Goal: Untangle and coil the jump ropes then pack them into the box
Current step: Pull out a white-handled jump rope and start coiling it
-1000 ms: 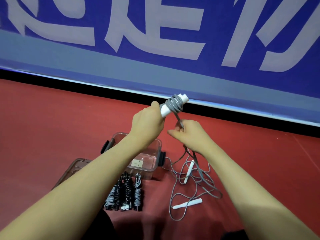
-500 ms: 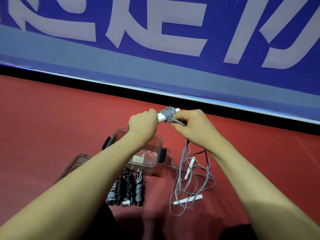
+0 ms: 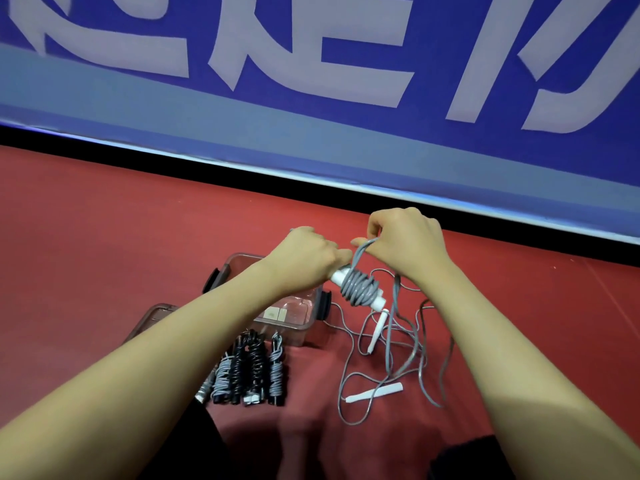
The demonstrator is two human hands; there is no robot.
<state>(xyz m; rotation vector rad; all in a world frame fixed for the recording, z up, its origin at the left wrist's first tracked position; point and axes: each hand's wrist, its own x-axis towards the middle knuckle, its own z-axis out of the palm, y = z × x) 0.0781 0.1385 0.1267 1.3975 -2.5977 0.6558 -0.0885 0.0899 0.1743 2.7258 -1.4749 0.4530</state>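
Lid [image 3: 152, 315]: a brownish clear panel flat on the red floor [image 3: 86, 244] at far left, mostly hidden behind the left forearm.
Box [image 3: 294, 318]: clear plastic with dark side latches, open, on the floor; its near-left part is covered by the forearm, and two small pale labels show through its wall.
Coiled ropes [image 3: 249, 368]: a row of wound grey and black bundles lying side by side just in front of the box; how many is hard to count.
Left hand [image 3: 308, 258]: closed round one end of a white handle [image 3: 375, 301], the fingers out of sight.
Grey rope [image 3: 358, 287]: wound in thick turns round that handle, held above the floor.
Right hand [image 3: 405, 244]: pinching a strand that rises from the winding, seemingly between thumb and forefinger.
Loose rope [image 3: 391, 355]: tangled on the floor at right, with two more white handles among it.
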